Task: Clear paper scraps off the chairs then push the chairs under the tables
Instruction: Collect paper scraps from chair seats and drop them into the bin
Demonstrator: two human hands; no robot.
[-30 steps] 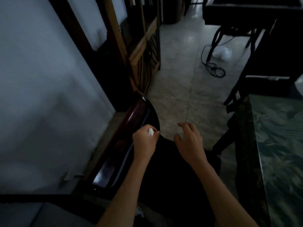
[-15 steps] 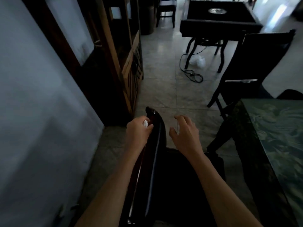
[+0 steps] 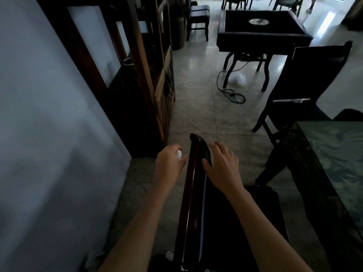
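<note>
A dark wooden chair (image 3: 193, 185) stands right below me, its glossy top rail running away from me and its black seat to the right. My left hand (image 3: 170, 163) is closed around a small white paper scrap (image 3: 179, 154), just left of the rail. My right hand (image 3: 223, 166) rests on the rail's right side with fingers spread and thumb against the rail. The green patterned table (image 3: 332, 154) lies at the right edge, beside the chair's seat.
A grey wall (image 3: 49, 134) and a wooden cabinet (image 3: 157, 85) line the left. A second dark chair (image 3: 306, 81) stands ahead right. A black square table (image 3: 261, 30) sits farther back, with a cable (image 3: 231, 93) and a crumpled white bag (image 3: 237, 78) on the floor beneath it.
The view has lifted and the chair back now reads as a straight line between my hands. My right hand has come down onto the rail; the left still holds the scrap.
</note>
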